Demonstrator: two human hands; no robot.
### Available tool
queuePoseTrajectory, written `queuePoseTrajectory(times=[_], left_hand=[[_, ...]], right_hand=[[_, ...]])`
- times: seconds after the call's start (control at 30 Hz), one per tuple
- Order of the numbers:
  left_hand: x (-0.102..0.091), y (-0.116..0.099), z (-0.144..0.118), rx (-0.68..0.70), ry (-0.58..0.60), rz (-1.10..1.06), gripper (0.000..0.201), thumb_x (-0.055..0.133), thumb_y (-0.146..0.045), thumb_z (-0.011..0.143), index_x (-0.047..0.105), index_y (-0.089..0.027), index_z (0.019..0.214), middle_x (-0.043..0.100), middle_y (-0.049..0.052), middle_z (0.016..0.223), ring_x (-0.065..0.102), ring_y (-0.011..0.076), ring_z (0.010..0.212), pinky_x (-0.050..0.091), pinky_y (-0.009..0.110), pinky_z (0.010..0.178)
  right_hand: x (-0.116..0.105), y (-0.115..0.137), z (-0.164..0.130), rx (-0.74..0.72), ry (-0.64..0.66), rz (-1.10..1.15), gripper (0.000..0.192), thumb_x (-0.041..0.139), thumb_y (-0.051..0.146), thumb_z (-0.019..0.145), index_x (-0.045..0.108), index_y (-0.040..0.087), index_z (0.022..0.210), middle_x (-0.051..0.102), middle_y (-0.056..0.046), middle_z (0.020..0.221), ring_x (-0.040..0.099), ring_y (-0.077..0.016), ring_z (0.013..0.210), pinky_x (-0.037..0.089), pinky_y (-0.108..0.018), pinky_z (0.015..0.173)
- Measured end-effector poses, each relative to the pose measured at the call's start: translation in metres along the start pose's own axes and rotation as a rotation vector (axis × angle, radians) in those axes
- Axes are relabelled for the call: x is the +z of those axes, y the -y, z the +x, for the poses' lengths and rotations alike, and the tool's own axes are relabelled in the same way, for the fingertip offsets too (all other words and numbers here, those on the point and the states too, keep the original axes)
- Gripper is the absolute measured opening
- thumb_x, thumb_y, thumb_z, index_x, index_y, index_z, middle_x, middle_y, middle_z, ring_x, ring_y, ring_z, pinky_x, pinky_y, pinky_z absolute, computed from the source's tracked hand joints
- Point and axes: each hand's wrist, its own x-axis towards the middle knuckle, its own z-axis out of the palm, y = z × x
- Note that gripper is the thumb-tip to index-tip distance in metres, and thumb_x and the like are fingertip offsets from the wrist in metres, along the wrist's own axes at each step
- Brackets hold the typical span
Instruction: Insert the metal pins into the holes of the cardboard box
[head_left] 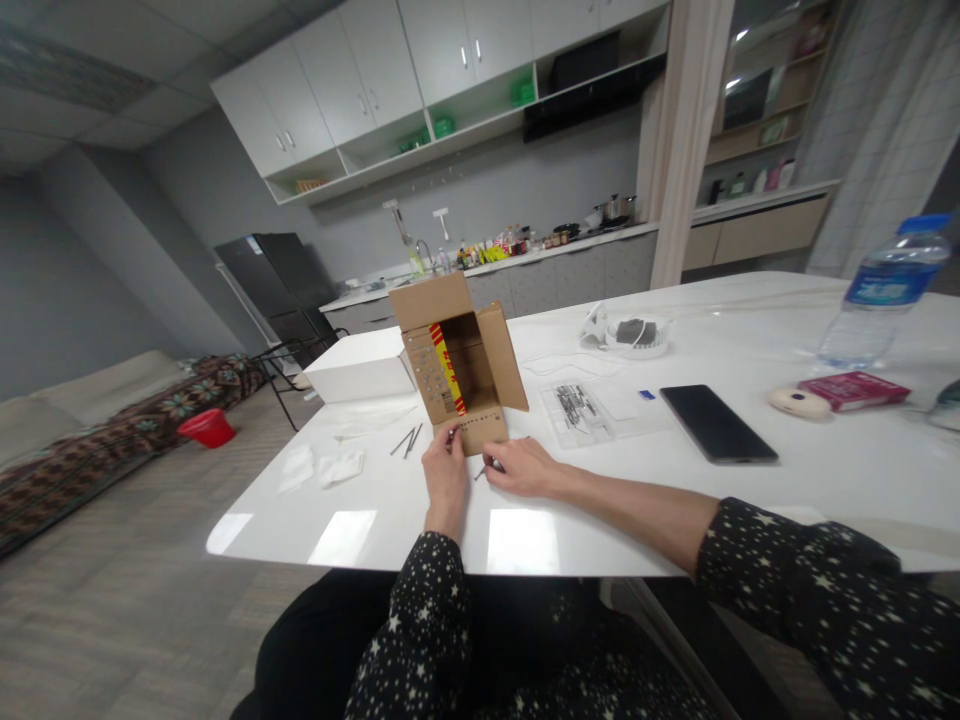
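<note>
An open cardboard box [491, 425] with red-and-yellow tape stands in front of me, flaps spread. Small metallic bits dot its left side, and a row of dark spots runs along the front flap. At that flap's left edge, the fingertips of my left hand [445, 468] are pinched together; what is between them is too small to tell. My right hand [521, 466] lies by the flap's lower right corner, fingers curled round a thin metal tool [479, 473], like a small screwdriver. More thin metal tools [409, 440] lie left of the box.
Right of the box are a clear compartment case [576, 414] of small dark parts, a phone [716, 423], a maroon box [855, 390] and a water bottle [885, 290]. A white box [360, 365] stands behind left; white tissues [341, 468] lie nearer. A white coiled cable [634, 335] sits farther back.
</note>
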Motion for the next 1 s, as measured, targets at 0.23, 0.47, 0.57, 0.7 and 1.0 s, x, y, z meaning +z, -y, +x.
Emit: queuePoseTrajectory(times=[0.23,0.47,0.57,0.7,1.0], left_hand=[[0.0003,-0.0012,-0.0002,0.016,0.012,-0.007,0.023,0.048,-0.028,0.089,0.069,-0.021,0.099,0.073,0.009,0.097,0.067,0.0227,0.09,0.051,0.039,0.086],[0.0006,-0.001,-0.0005,0.002,0.034,0.003,0.024,0.048,-0.027,0.09,0.068,-0.021,0.101,0.073,0.009,0.1,0.067,0.0231,0.093,0.05,0.04,0.088],[0.0022,0.0021,-0.0003,0.012,0.039,-0.003,0.024,0.049,-0.027,0.09,0.068,-0.021,0.102,0.073,0.009,0.101,0.067,0.0231,0.094,0.05,0.04,0.088],[0.0046,0.005,0.0003,0.016,0.047,0.015,0.024,0.049,-0.027,0.089,0.069,-0.021,0.101,0.073,0.009,0.1,0.067,0.0229,0.092,0.051,0.04,0.087],[0.0038,-0.0001,0.002,0.025,0.088,0.1,0.026,0.048,-0.027,0.091,0.069,-0.02,0.104,0.073,0.009,0.099,0.067,0.0218,0.092,0.05,0.036,0.086]], right_hand=[[-0.0013,0.0011,-0.0003,-0.002,-0.003,0.002,0.023,0.045,0.035,0.091,0.061,0.024,0.103,0.072,-0.004,0.096,0.066,-0.0211,0.082,0.036,-0.028,0.067],[0.0021,-0.0008,0.0004,-0.009,-0.022,0.005,0.022,0.044,0.034,0.09,0.061,0.024,0.101,0.072,-0.003,0.094,0.065,-0.021,0.08,0.035,-0.028,0.065],[0.0009,-0.0003,-0.0002,-0.005,-0.017,0.0,0.023,0.044,0.035,0.091,0.061,0.023,0.101,0.072,-0.004,0.094,0.066,-0.0214,0.08,0.035,-0.028,0.065],[-0.0021,0.0014,-0.0012,0.001,0.003,-0.008,0.024,0.044,0.034,0.091,0.061,0.023,0.103,0.072,-0.005,0.097,0.065,-0.0214,0.082,0.037,-0.029,0.068],[-0.0035,0.0036,-0.0011,0.011,0.006,-0.022,0.024,0.044,0.035,0.092,0.061,0.022,0.103,0.072,-0.006,0.096,0.066,-0.0219,0.082,0.037,-0.028,0.066]])
